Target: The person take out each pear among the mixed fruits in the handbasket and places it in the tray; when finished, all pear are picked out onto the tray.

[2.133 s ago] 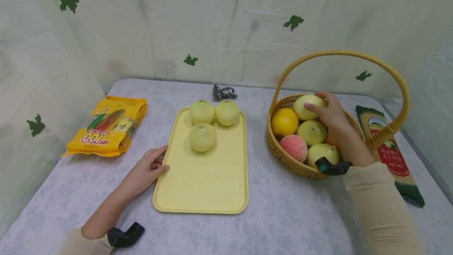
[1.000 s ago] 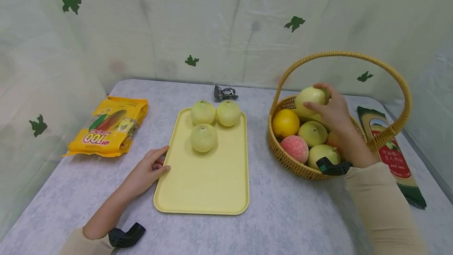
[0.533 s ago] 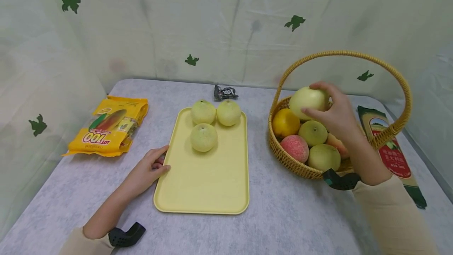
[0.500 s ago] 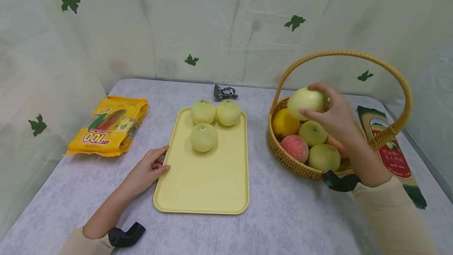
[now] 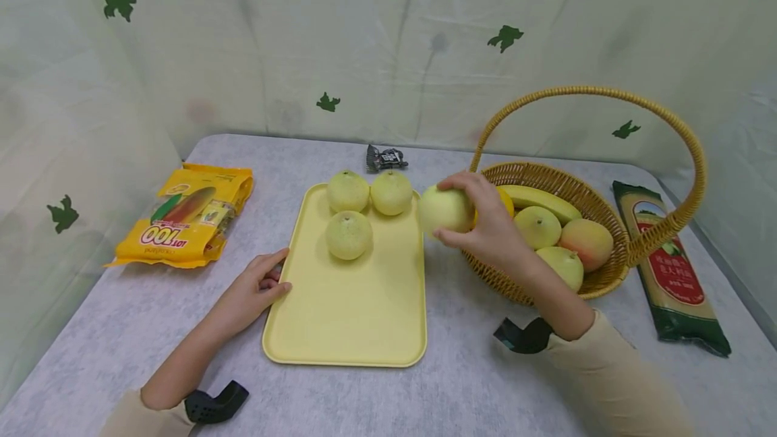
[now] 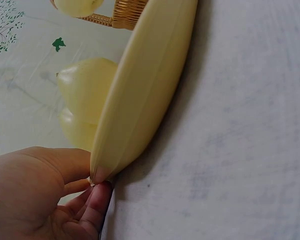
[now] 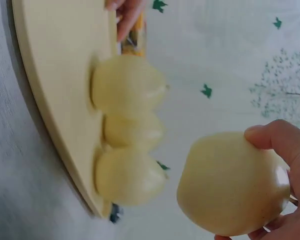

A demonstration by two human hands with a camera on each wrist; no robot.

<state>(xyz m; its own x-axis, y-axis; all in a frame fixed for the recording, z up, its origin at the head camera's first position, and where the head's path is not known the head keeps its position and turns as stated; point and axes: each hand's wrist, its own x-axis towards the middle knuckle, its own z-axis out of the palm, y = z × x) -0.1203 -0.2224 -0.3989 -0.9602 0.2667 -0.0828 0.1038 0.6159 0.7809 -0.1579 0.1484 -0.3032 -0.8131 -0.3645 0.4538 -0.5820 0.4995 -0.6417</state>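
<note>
In the head view my right hand [image 5: 488,224] grips a pale yellow-green pear [image 5: 446,210], fingers and thumb around its sides. It hangs above the gap between the tray and the basket. The right wrist view shows the same pear [image 7: 232,182] close up, its stem toward the palm. My left hand [image 5: 250,292] pinches the left edge of the yellow tray [image 5: 346,322]; in the left wrist view its fingertips [image 6: 99,207] are at the rim. Three similar pears [image 5: 349,235] sit toward the tray's far end.
A wicker basket [image 5: 616,268] with a tall handle stands at right, holding a banana [image 5: 540,199], a mango [image 5: 587,244], more pears and a partly hidden orange fruit. A red-and-green packet [image 5: 674,268], a yellow snack bag [image 5: 185,214] and a small black wrapper [image 5: 385,158] lie around.
My right hand has lifted the pear out of the basket and carried it left and nearer, to beside the tray. This uncovers the banana and mango. The left hand stays put.
</note>
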